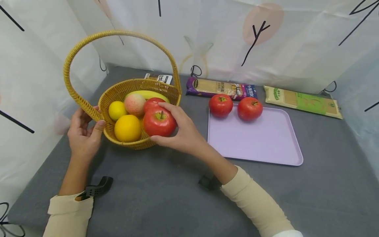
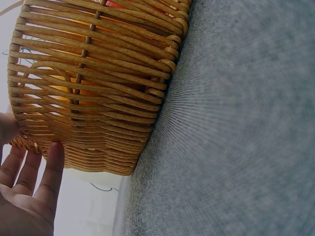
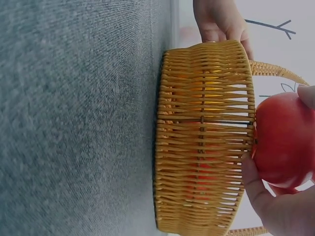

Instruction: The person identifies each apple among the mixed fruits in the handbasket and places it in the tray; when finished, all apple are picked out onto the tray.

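A yellow wicker basket [image 1: 137, 144] with a tall arched handle stands on the left of the table. My left hand [image 1: 84, 136] grips its left rim at the foot of the handle; in the left wrist view its fingertips [image 2: 56, 152] press the woven side. Thumb and fingers of my right hand [image 1: 186, 135] hold a red apple [image 1: 160, 122] over the basket's front right rim. In the right wrist view this apple [image 3: 283, 137] is right at the rim. Inside lie an orange [image 1: 128, 128], a lemon [image 1: 117, 110], a peach [image 1: 135, 104], a banana [image 1: 152, 94] and another red apple [image 1: 154, 102], partly hidden.
Right of the basket lies a light purple tray [image 1: 254, 141]; two red apples [image 1: 220, 105] sit at its back left edge. Behind it are a purple noodle packet [image 1: 220, 88] and a green one [image 1: 303, 101]. Another packet [image 1: 160, 78] is partly hidden behind the basket.
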Action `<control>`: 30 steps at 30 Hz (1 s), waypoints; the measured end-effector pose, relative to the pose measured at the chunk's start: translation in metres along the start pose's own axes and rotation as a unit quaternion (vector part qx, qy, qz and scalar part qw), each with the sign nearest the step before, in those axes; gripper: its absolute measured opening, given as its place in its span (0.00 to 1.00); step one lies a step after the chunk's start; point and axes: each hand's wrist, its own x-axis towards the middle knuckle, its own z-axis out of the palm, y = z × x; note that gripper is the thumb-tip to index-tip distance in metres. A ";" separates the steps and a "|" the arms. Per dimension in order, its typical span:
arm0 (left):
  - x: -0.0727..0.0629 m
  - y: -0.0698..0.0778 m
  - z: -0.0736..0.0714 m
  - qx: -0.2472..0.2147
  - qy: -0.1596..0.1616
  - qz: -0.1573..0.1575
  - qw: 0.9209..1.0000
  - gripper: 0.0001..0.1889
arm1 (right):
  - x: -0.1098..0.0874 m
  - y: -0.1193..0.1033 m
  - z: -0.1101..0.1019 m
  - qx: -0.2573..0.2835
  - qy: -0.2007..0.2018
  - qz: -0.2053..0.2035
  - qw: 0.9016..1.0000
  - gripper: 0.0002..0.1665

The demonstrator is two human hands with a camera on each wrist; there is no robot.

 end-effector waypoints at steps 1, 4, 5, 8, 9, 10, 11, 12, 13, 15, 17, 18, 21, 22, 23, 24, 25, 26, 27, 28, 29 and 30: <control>0.000 0.000 0.000 0.002 0.000 0.001 1.000 0.29 | -0.001 0.000 0.000 -0.001 0.000 0.004 1.000 0.48; -0.001 -0.001 0.000 -0.004 0.001 0.000 1.000 0.29 | -0.003 0.001 -0.002 -0.002 -0.001 0.016 1.000 0.50; -0.001 -0.001 0.000 -0.001 0.001 0.000 1.000 0.30 | -0.003 0.001 -0.003 0.000 -0.001 0.019 1.000 0.50; -0.001 -0.001 0.000 0.003 -0.001 0.001 1.000 0.30 | -0.006 0.003 -0.009 0.002 0.005 0.024 1.000 0.51; -0.001 0.000 0.000 0.001 -0.003 0.002 1.000 0.30 | -0.007 0.004 -0.012 0.000 0.008 0.023 1.000 0.50; -0.001 0.000 0.000 0.001 -0.006 0.004 1.000 0.30 | -0.008 0.005 -0.015 0.000 0.011 0.021 1.000 0.50; -0.001 0.000 0.000 0.002 -0.008 0.006 1.000 0.30 | -0.009 0.006 -0.018 -0.001 0.014 0.019 1.000 0.50; -0.001 0.000 0.000 -0.001 -0.009 0.009 1.000 0.29 | -0.010 0.006 -0.020 -0.005 0.018 0.018 1.000 0.50; -0.001 0.000 0.000 -0.001 -0.011 0.011 1.000 0.29 | -0.010 0.007 -0.023 -0.010 0.021 0.016 1.000 0.50; 0.000 0.000 0.000 -0.010 -0.013 0.013 1.000 0.29 | -0.013 0.008 -0.029 -0.015 0.025 0.015 0.999 0.49; 0.000 0.000 0.000 -0.011 -0.013 0.013 1.000 0.29 | -0.014 0.009 -0.034 -0.016 0.029 0.017 0.999 0.49; 0.000 0.000 0.000 -0.009 -0.012 0.013 1.000 0.29 | -0.015 0.009 -0.036 -0.015 0.031 0.019 0.999 0.49; -0.001 0.000 0.000 -0.007 -0.011 0.011 1.000 0.29 | -0.018 0.009 -0.041 -0.011 0.036 0.030 0.999 0.49; -0.001 0.001 0.000 -0.005 -0.011 0.011 1.000 0.29 | -0.019 0.009 -0.043 -0.009 0.038 0.034 0.999 0.50; -0.001 0.001 0.000 -0.003 -0.011 0.012 1.000 0.29 | -0.020 0.009 -0.045 -0.008 0.040 0.038 0.998 0.50; -0.001 0.001 0.000 -0.004 -0.011 0.012 1.000 0.29 | -0.021 0.009 -0.046 -0.007 0.042 0.043 0.998 0.50; -0.001 0.001 0.000 -0.004 -0.011 0.013 1.000 0.29 | -0.022 0.009 -0.048 -0.007 0.043 0.046 0.998 0.50; -0.001 0.001 0.000 -0.006 -0.011 0.013 1.000 0.30 | -0.022 0.009 -0.049 -0.011 0.045 0.049 0.998 0.50; -0.001 0.001 0.000 -0.006 -0.011 0.013 1.000 0.30 | -0.023 0.009 -0.051 -0.012 0.048 0.051 0.997 0.49; -0.001 0.001 0.000 -0.006 -0.012 0.013 1.000 0.30 | -0.024 0.009 -0.052 -0.014 0.050 0.052 0.997 0.50; -0.001 0.001 0.000 -0.006 -0.012 0.012 1.000 0.30 | -0.025 0.009 -0.054 -0.017 0.053 0.052 0.997 0.50; -0.001 0.000 0.000 -0.007 -0.012 0.012 1.000 0.30 | -0.026 0.009 -0.055 -0.019 0.055 0.053 0.997 0.49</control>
